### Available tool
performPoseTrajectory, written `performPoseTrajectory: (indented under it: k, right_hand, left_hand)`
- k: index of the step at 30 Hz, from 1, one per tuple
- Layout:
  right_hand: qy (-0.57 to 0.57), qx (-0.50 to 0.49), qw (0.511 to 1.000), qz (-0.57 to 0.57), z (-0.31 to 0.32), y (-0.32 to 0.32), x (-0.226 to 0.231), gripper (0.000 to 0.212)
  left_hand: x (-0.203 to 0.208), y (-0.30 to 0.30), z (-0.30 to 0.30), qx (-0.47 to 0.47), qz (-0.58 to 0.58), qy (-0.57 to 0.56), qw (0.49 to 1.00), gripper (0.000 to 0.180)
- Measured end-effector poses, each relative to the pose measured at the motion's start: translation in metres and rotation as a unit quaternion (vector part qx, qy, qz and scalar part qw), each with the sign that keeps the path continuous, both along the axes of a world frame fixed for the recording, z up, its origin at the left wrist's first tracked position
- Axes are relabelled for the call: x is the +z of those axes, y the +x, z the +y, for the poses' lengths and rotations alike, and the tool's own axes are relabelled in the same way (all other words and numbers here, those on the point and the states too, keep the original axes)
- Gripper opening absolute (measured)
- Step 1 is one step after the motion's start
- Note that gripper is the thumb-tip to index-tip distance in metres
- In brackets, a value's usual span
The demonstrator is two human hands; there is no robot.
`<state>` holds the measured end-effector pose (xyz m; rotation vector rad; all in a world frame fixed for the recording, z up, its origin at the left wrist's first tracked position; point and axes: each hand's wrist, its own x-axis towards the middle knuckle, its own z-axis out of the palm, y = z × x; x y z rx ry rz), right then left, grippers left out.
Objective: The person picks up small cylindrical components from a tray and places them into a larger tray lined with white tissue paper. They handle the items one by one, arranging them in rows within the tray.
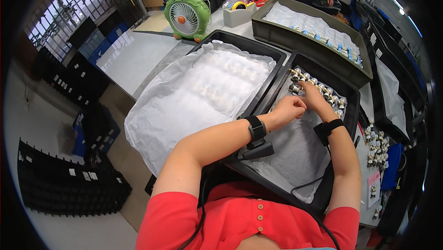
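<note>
The head view looks forward and steeply down

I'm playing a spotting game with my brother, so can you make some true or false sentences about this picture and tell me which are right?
1. The fan is green. True.
2. The right hand is at the small parts in a black tray. True.
3. The left hand is up in the air above the fan. False: it is over the black tray, close to the right hand.
4. The sleeves are blue. False: they are red.
5. Both wrists wear black bands. True.
</note>
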<state>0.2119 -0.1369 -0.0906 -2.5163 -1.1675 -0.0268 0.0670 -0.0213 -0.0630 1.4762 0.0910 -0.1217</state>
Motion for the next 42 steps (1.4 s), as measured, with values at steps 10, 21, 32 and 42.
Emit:
performPoseTrajectory:
  k: [10, 21, 32, 42]
  right_hand:
    - [0.003, 0.016, 1.0, -0.006, -0.001, 0.007, -0.009, 0.053]
    - [-0.017, 0.013, 1.0, 0.005, 0.0, 0.004, -0.004, 0.05]
    - [-0.01, 0.041, 0.999, 0.001, -0.001, 0.011, -0.006, 0.05]
    - [-0.028, -0.004, 0.999, 0.018, -0.001, -0.008, 0.01, 0.052]
  left_hand:
    - [-0.001, 0.0, 0.0, 0.004, -0.01, 0.048, 0.999, 0.014]
    - [0.003, -0.003, 0.0, 0.007, -0.025, 0.116, 0.993, 0.014]
    - [0.029, -0.008, 0.005, -0.014, -0.06, 0.078, 0.995, 0.012]
    - [0.103, -0.065, 0.047, -0.057, -0.054, 0.094, 0.992, 0.022]
